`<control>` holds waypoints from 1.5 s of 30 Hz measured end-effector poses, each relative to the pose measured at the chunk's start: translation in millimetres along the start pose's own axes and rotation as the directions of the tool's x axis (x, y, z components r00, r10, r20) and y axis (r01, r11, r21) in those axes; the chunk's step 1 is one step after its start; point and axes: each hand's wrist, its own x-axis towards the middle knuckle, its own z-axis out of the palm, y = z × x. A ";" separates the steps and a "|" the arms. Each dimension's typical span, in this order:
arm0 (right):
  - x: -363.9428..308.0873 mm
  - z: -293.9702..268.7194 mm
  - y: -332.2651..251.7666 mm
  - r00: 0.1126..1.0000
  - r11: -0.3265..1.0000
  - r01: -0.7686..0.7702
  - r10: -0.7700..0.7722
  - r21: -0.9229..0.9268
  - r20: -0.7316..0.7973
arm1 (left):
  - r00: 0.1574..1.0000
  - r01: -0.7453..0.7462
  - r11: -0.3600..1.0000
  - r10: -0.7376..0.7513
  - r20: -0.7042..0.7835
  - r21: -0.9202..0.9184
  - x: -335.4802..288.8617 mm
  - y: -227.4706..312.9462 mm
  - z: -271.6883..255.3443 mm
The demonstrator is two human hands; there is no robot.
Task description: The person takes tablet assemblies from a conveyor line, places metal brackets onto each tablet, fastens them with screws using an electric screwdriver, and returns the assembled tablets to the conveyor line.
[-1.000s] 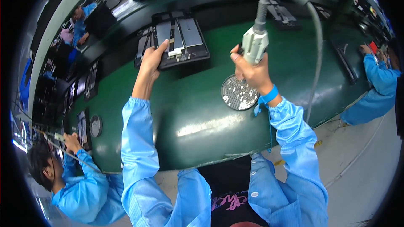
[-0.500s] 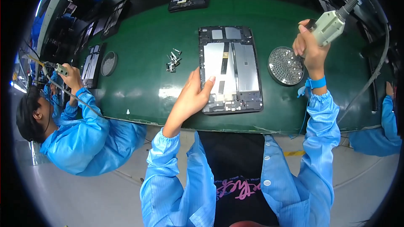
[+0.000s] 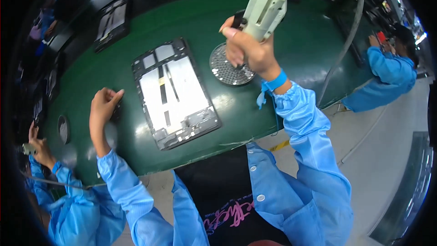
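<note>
My right hand (image 3: 252, 48) is wrapped round a pale electric screwdriver (image 3: 266, 11). Its lower end points down over a round dish of small screws (image 3: 219, 69), and the hand hides part of that dish. On the bench in front of me lies an opened tablet (image 3: 182, 95), back off, with silver plates and dark ribbon cables showing. My left hand (image 3: 104, 105) is off to the left of the tablet, its fingers curled in low over the bench. What those fingers hold, if anything, is hidden.
The green bench mat (image 3: 236, 114) runs to a front edge near my body. Another tablet (image 3: 111, 23) lies at the far left. A co-worker's hand (image 3: 41, 150) with a similar screwdriver is at the left. A grey cable (image 3: 346, 45) hangs on the right, where another person (image 3: 387, 73) sits.
My left hand has let go of the tablet and moved left to where small metal parts lay. My right hand has brought the screwdriver over the screw dish. The view has turned.
</note>
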 end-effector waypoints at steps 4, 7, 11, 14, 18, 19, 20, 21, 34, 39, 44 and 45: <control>-13.4 -4.8 1.0 0.998 0.995 -0.057 0.056 0.083 0.016 | 0.995 0.029 0.999 -0.028 -0.093 0.013 -1.1 -0.5 1.8; -17.9 -4.8 4.9 0.999 0.999 -0.037 0.037 -0.020 0.012 | 0.957 -0.043 0.999 0.049 -0.284 0.028 -0.2 -3.4 6.3; -20.0 -7.7 4.8 0.998 0.993 -0.069 0.069 0.092 0.000 | 0.826 -0.145 0.988 0.089 -0.556 -0.058 0.9 11.1 12.6; -20.0 -8.1 6.3 0.998 0.994 -0.069 0.069 0.084 0.008 | 0.811 -0.176 0.981 0.098 -0.577 -0.081 -0.8 7.9 17.0; -20.5 -7.4 9.2 0.999 0.999 -0.029 0.029 -0.046 0.014 | 0.787 -0.218 0.973 0.132 -0.603 -0.072 -3.4 14.5 18.1; -20.6 -8.7 9.9 0.999 0.998 -0.031 0.032 -0.045 0.011 | 0.775 -0.231 0.970 0.134 -0.617 -0.079 -4.5 17.3 18.8; -20.7 -10.3 10.4 0.999 0.999 -0.046 0.046 0.022 0.017 | 0.763 -0.244 0.966 0.136 -0.632 -0.087 -5.0 18.9 18.9; -21.3 -11.8 10.9 0.998 0.994 -0.062 0.060 0.088 0.024 | 0.766 -0.245 0.965 0.136 -0.629 -0.089 -5.3 18.6 19.1; -22.4 -10.6 13.1 0.998 0.997 -0.059 0.058 0.055 0.017 | 0.770 -0.270 0.950 0.115 -0.627 -0.157 -4.3 15.9 19.2; -23.6 -10.9 14.1 0.999 0.998 -0.037 0.036 0.052 0.014 | 0.780 -0.270 0.954 0.135 -0.611 -0.134 -4.9 13.7 18.9; -25.2 -10.8 13.6 0.999 0.998 -0.044 0.044 0.042 -0.003 | 0.773 -0.306 0.941 0.158 -0.614 -0.144 -5.7 17.4 21.8; -25.4 -10.3 14.1 0.999 0.998 -0.051 0.052 0.038 -0.012 | 0.773 -0.306 0.941 0.158 -0.614 -0.143 -5.8 16.8 21.5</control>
